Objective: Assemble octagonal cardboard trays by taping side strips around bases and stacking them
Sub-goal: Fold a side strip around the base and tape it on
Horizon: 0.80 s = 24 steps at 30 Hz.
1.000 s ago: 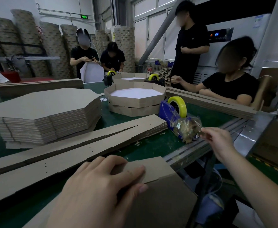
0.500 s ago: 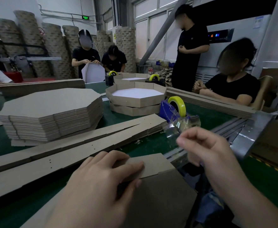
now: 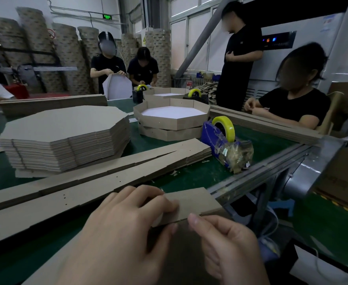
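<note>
At the near table edge my left hand (image 3: 125, 229) grips a folded brown side strip (image 3: 195, 200), fingers over its top and thumb beneath, holding it against a brown base panel (image 3: 181, 254). My right hand (image 3: 226, 243) sits just right of it with curled fingers, its index tip at the seam between strip and base. It pinches a piece of clear tape that barely shows. A blue tape dispenser (image 3: 224, 145) with a yellow roll stands beyond, near the right edge.
A tall stack of octagonal bases (image 3: 66, 128) stands on the left. Long side strips (image 3: 107, 177) lie across the middle of the green table. Two finished trays (image 3: 173, 118) are stacked behind them. A metal rail (image 3: 261, 173) edges the table; several people work around it.
My right hand pulled a piece of clear tape off the dispenser and carried it down and left to the seam beside my left hand. The left hand kept its hold on the strip.
</note>
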Each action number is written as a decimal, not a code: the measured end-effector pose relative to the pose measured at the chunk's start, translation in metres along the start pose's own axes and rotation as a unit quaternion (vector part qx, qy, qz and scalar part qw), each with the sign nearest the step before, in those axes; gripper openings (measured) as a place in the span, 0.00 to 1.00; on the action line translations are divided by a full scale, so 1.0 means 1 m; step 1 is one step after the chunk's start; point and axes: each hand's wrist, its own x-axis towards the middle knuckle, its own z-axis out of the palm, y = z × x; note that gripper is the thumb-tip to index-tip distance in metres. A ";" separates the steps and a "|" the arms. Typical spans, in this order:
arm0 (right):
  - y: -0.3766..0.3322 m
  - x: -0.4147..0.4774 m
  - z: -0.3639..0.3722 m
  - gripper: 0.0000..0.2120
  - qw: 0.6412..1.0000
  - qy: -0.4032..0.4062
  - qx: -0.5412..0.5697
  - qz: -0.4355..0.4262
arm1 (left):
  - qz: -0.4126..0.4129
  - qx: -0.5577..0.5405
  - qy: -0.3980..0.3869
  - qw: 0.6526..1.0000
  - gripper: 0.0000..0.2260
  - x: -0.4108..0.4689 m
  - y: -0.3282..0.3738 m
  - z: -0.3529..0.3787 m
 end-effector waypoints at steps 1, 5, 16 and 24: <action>-0.001 0.000 0.000 0.15 1.000 0.000 0.002 0.006 | 0.003 0.001 0.002 1.000 0.14 0.000 0.000 0.000; -0.002 0.002 -0.002 0.16 0.999 -0.014 0.018 0.034 | 0.010 0.007 0.001 1.000 0.11 0.001 0.002 0.000; -0.007 0.000 -0.013 0.08 0.990 -0.093 -0.067 0.077 | 0.013 0.023 -0.055 0.998 0.16 -0.003 -0.003 -0.006; -0.006 -0.001 -0.011 0.10 0.982 -0.167 -0.058 0.072 | -0.054 0.042 0.018 0.998 0.12 0.006 0.018 0.002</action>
